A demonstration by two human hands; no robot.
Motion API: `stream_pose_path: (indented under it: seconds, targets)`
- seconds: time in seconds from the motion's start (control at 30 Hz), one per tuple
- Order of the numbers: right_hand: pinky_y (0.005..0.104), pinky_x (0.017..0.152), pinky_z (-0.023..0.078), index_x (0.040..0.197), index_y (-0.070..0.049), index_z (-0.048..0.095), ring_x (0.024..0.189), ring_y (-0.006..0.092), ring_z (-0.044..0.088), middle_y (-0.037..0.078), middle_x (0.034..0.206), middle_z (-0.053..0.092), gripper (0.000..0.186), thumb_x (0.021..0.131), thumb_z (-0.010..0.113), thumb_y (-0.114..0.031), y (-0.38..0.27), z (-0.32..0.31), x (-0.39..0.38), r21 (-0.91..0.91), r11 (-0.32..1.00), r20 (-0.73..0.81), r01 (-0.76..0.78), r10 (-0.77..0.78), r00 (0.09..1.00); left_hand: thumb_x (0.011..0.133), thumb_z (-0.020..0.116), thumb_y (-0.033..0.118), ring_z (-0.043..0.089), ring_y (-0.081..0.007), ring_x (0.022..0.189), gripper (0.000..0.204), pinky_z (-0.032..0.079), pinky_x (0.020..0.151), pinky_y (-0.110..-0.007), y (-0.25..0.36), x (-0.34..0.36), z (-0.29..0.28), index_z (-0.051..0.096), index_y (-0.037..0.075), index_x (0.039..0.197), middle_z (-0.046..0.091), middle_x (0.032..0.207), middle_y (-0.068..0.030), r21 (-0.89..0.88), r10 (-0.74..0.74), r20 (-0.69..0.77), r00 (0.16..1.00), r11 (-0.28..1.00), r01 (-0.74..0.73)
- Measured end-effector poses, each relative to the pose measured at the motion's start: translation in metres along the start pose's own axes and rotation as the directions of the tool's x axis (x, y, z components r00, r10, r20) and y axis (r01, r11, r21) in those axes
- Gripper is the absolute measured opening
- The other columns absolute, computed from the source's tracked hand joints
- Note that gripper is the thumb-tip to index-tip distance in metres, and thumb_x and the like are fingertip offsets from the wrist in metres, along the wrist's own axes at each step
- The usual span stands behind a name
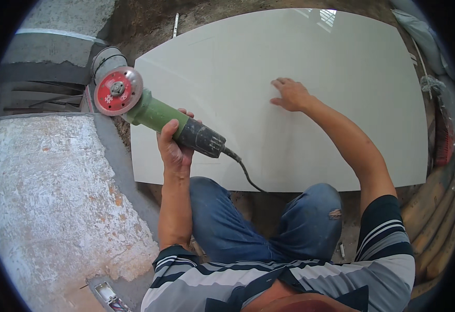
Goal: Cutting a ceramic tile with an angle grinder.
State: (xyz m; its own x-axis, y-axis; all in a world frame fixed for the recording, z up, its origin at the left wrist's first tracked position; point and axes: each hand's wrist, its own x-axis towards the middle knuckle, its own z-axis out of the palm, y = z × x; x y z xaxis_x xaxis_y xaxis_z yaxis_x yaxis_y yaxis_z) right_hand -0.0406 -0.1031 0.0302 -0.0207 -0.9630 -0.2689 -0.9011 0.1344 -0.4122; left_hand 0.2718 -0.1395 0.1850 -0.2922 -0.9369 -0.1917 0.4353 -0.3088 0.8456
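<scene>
My left hand (175, 140) grips a green and black angle grinder (161, 117) by its body, raised over the left part of a large pale, glossy slab (238, 62). The grinder's red cutting disc (117, 91) faces up at its left end, and a dark cord hangs from the rear down over the slab. My right hand (290, 93) is over the middle of the slab, fingers apart and holding nothing; whether its fingertips touch the surface I cannot tell. Both my knees (313, 218) are bent at the slab's near edge.
A rough white-crusted surface (56, 182) with an open electrical box (110, 296) fills the left. A pale bucket (108, 60) is behind the grinder. At the right edge lie a red brush (442, 148), plastic wrapping and several long tan pieces (430, 213).
</scene>
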Motion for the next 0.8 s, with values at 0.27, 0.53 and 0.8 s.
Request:
stream_pose_path:
  seconds: [0.27,0.53,0.8]
  targets:
    - [0.0436,0.115,0.024,0.140,-0.015,0.044,0.139,0.0207,0.032,0.003,0.148,0.040,0.053,0.093,0.053,-0.037,0.055,0.057,-0.026,-0.127,0.992,-0.421,0.003,-0.056,0.905,0.077,0.065,0.011,0.064,-0.0244,0.090,0.038,0.057,0.081,-0.042,0.030,0.014,0.031,0.054,-0.003,0.111,0.060,0.100,-0.0136,0.381,-0.009,-0.005,1.000,0.924,0.010]
    - [0.0441,0.114,0.025,0.138,-0.016,0.047,0.138,0.0216,0.035,0.004,0.147,0.042,0.050,0.093,0.054,-0.035,0.061,0.073,-0.036,-0.087,0.996,-0.464,0.021,-0.059,0.884,0.079,0.065,0.013,0.065,-0.0241,0.086,0.037,0.057,0.078,-0.039,0.035,0.053,0.022,0.056,-0.005,0.109,0.062,0.095,-0.0135,0.426,-0.073,-0.007,0.997,0.902,0.069]
    - [0.0427,0.114,0.025,0.139,-0.017,0.047,0.138,0.0212,0.034,0.004,0.147,0.042,0.047,0.094,0.051,-0.031,0.066,0.064,-0.039,-0.164,0.977,-0.514,-0.137,0.034,0.857,0.078,0.068,0.013,0.065,-0.0230,0.078,0.028,0.056,0.072,-0.036,0.013,0.092,-0.046,0.056,-0.002,0.099,0.063,0.086,-0.0114,0.458,-0.113,-0.039,0.993,0.881,0.118]
